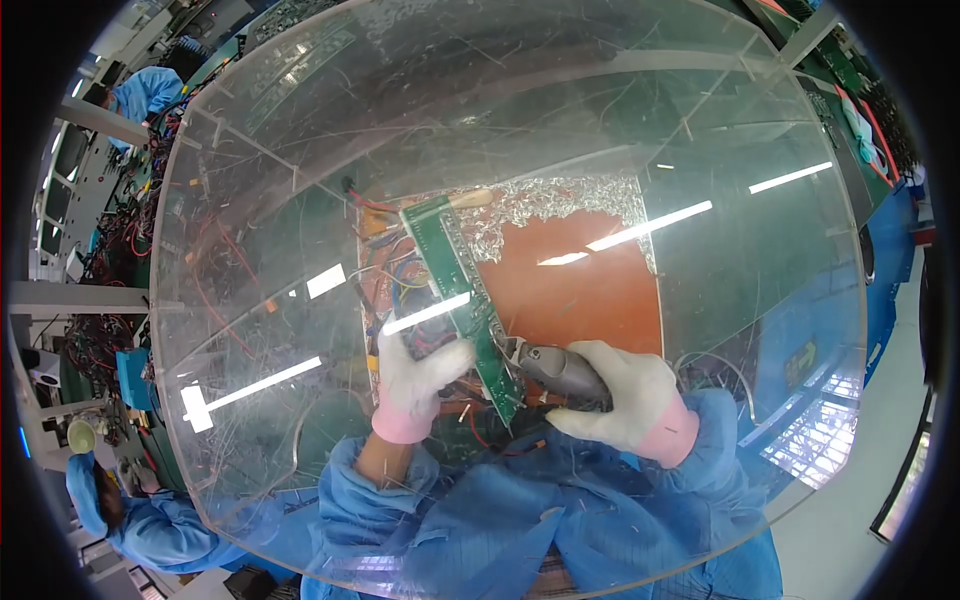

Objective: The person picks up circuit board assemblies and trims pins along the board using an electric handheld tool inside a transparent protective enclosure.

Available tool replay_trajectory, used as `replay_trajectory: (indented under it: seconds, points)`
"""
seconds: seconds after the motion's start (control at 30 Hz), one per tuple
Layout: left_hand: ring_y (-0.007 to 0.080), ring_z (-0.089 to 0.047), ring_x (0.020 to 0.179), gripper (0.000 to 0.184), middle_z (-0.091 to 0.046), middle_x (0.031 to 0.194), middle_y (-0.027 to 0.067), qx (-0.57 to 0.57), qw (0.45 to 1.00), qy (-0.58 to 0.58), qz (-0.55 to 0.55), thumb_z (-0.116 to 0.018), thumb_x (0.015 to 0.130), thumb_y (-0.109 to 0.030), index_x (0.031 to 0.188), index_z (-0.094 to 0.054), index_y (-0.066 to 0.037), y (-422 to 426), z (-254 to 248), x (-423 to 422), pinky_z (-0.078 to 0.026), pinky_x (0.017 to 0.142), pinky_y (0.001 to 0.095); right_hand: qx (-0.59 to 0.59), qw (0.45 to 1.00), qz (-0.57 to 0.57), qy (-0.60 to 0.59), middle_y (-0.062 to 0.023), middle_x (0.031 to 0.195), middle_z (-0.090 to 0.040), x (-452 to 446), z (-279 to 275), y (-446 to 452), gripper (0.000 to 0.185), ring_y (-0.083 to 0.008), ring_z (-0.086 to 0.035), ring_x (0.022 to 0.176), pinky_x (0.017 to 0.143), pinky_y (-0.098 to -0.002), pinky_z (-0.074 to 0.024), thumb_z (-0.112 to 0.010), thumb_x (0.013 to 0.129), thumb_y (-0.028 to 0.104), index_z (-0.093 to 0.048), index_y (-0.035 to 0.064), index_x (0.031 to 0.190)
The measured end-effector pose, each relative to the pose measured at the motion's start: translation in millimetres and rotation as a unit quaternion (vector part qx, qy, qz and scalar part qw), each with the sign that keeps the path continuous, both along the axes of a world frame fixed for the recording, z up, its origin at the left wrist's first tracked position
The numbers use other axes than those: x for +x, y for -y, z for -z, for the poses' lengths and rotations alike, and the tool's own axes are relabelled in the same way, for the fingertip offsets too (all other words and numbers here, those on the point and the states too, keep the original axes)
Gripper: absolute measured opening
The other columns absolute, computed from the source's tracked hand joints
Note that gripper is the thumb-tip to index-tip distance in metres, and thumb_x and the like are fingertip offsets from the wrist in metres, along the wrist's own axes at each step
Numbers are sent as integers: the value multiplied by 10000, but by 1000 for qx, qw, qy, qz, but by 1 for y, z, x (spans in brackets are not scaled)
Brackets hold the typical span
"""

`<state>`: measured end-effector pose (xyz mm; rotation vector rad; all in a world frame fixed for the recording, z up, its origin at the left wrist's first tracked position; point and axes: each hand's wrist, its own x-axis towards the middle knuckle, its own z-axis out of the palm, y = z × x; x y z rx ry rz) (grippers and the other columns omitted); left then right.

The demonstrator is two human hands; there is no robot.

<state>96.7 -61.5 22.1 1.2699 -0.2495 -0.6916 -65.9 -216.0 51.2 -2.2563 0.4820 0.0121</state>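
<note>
A long green circuit board (445,262) is held slanting over the work area, its lower end toward my body. My left hand (415,375), in a white glove with a pink cuff, grips the board's left edge, with the thumb against it; the other fingers are partly blurred. My right hand (625,390), gloved the same way, is closed around a dark grey air nipper (562,372). The tool's metal jaws meet the board's right edge near its lower part. Whether the jaws are open cannot be seen. Glare crosses the board.
A scratched transparent shield (700,130) spans the space above my hands. Beneath lies an orange-brown mat (570,285) with many silvery clippings (560,195) along its far side. Coloured wires (400,272) lie left of the board. Two people in blue work at the left.
</note>
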Motion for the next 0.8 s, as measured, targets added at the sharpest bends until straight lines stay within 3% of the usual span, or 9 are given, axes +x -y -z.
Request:
replay_trajectory:
  seconds: [0.37, 0.53, 0.67, 0.8]
  points:
    - [144, -572, 708, 427, -654, 859, 74, 46, 995, 73, -51, -636, 639, 34, 1062, -580, 28, -5, 0, -9, -465, 663, 241, -13, 999, 2, -35, -119, 849, -679, 4, -1, -8, 547, -273, -646, 711, 629, -316, -483, -790, 654, 295, -596, 52, 1104]
    - [134, -572, 714, 459, -653, 872, 80, 47, 998, 27, -12, -627, 667, 41, 1120, -556, 33, -13, 2, -2, -464, 654, 239, -26, 1000, -8, -1, -112, 828, -675, 4, 0, -4, 535, -262, -638, 692, 616, -312, -478, -791, 642, 280, -598, 49, 1085]
    - [200, -624, 766, 517, -652, 973, 139, -5, 994, -93, 57, -543, 686, -58, 1195, -526, 28, -20, 8, -1, -503, 682, 284, -46, 996, -8, 77, -102, 806, -663, 7, 3, 3, 526, -251, -621, 661, 601, -305, -468, -791, 620, 262, -599, 47, 1060]
    - [216, -632, 773, 523, -649, 992, 153, -6, 992, -114, 59, -523, 683, -67, 1197, -524, 33, -25, 16, 0, -512, 679, 290, -98, 992, -24, 82, -96, 800, -656, 10, 1, 4, 533, -246, -611, 649, 595, -302, -463, -793, 603, 255, -598, 48, 1054]
